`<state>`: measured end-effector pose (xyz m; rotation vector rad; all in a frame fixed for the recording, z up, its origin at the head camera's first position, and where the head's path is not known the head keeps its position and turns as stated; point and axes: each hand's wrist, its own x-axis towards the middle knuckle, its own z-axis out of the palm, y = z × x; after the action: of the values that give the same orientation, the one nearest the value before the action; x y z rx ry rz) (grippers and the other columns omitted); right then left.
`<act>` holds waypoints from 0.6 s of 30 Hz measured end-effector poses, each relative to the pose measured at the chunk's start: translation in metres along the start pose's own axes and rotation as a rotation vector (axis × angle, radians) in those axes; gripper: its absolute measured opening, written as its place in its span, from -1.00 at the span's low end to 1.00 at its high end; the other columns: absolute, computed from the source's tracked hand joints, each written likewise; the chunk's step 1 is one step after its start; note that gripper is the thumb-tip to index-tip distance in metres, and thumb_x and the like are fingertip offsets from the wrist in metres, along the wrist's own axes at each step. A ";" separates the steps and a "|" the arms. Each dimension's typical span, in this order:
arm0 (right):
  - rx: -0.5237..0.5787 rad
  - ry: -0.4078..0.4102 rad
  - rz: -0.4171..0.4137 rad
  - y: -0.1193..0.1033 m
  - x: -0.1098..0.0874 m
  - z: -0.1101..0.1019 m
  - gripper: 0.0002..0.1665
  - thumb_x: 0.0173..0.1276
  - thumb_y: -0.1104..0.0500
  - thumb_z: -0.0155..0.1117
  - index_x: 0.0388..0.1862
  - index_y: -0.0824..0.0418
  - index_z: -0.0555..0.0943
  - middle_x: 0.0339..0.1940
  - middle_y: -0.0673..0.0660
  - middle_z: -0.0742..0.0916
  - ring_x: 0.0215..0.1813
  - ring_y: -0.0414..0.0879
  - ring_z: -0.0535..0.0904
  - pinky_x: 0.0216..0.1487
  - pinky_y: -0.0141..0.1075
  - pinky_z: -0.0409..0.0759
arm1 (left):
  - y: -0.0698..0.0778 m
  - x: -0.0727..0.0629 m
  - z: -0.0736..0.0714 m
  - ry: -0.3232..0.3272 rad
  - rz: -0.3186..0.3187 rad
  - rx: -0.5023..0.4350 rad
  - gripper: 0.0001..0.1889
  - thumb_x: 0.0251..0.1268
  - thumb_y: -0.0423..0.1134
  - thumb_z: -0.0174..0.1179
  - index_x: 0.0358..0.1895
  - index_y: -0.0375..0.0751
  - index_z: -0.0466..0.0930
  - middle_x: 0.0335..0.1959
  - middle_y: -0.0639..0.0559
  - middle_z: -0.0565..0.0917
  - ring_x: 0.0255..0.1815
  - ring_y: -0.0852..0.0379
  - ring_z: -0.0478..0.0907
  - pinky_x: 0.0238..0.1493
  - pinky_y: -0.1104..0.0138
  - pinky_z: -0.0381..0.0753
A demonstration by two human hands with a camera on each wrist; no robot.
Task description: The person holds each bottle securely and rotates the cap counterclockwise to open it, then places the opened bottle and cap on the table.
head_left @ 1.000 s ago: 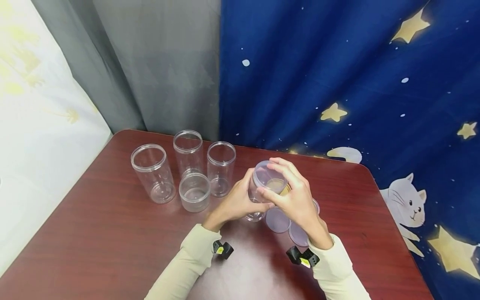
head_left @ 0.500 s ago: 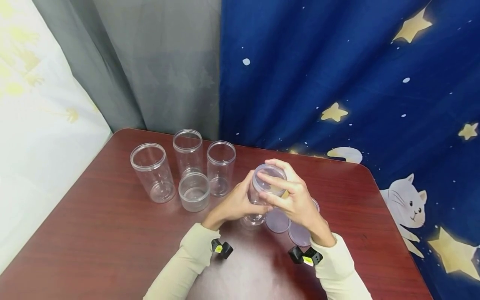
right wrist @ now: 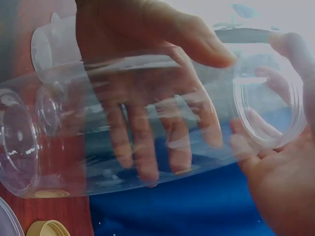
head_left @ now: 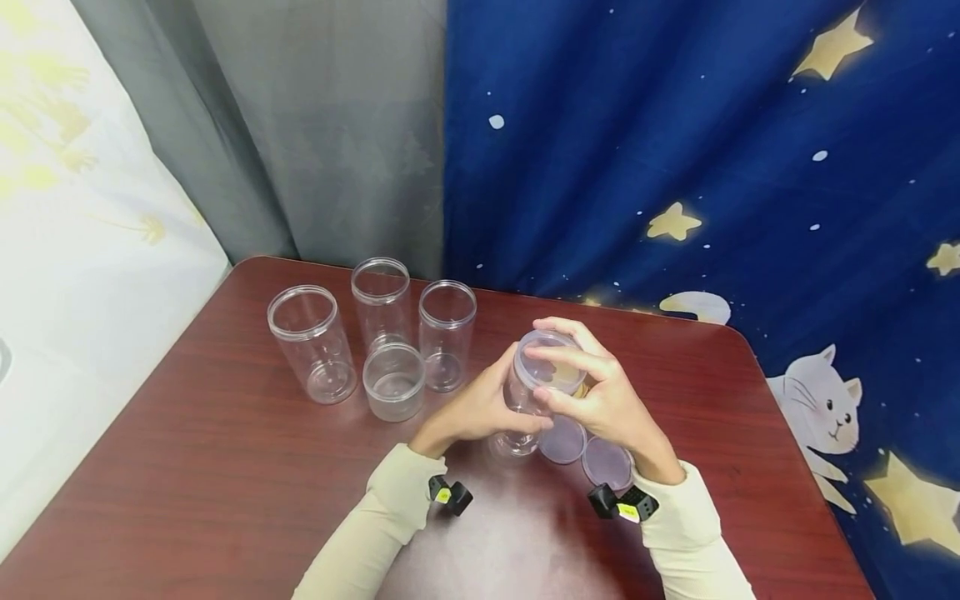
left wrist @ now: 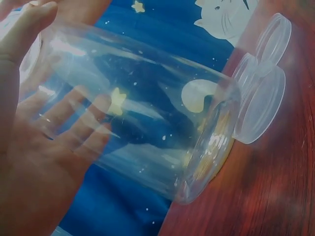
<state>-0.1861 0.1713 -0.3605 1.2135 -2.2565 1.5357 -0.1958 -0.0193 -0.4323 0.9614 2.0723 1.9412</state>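
Observation:
My left hand (head_left: 480,406) grips a tall clear plastic jar (head_left: 517,442) round its upper body, its fingers spread behind the wall in the left wrist view. The jar stands tilted, its base low over the table in the head view. At its top sits a translucent lid (head_left: 558,377). Thumb and fingers of my right hand (head_left: 603,392) hold that lid by its edge. In the right wrist view the lid (right wrist: 268,110) covers the jar's mouth; whether it is fully seated I cannot tell. The jar looks empty.
Three tall clear jars, the left one (head_left: 311,358) among them, and a short tub (head_left: 395,396) stand at the left. Translucent lids (head_left: 562,442) lie beside the held jar. A gold lid (right wrist: 48,228) shows in the right wrist view. Curtains hang behind the table (head_left: 225,467).
The fingers of my right hand have shifted round the lid, with the index finger now across its top. The jar's tilt has changed slightly. The left hand keeps its grip.

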 end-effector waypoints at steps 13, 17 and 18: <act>-0.164 0.256 0.338 -0.008 -0.001 0.018 0.10 0.04 0.31 0.59 0.51 0.23 0.18 0.40 0.19 0.49 0.38 -0.01 0.43 0.40 -0.28 0.37 | -0.003 0.003 0.008 0.259 -0.036 0.257 -0.02 -0.10 -0.08 0.59 0.43 0.02 0.19 0.15 0.03 0.59 0.13 0.17 0.55 0.19 0.18 0.54; -0.262 0.284 0.361 -0.009 0.002 0.024 0.08 0.02 0.18 0.63 0.47 0.23 0.25 0.36 0.17 0.53 0.29 0.06 0.51 0.31 -0.04 0.45 | -0.003 0.003 0.010 0.270 -0.041 0.289 -0.04 -0.08 -0.09 0.56 0.43 -0.03 0.19 0.16 0.01 0.58 0.14 0.17 0.54 0.21 0.19 0.53; -0.291 0.289 0.356 -0.009 0.003 0.025 0.06 0.00 0.16 0.64 0.46 0.22 0.29 0.34 0.15 0.55 0.26 0.07 0.52 0.26 -0.01 0.47 | -0.003 0.003 0.010 0.268 -0.040 0.289 -0.05 -0.07 -0.10 0.55 0.42 -0.03 0.19 0.17 0.01 0.58 0.15 0.17 0.54 0.21 0.20 0.53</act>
<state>-0.1738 0.1474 -0.3643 0.4986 -2.4697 1.3127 -0.1940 -0.0095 -0.4353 0.7304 2.5543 1.8736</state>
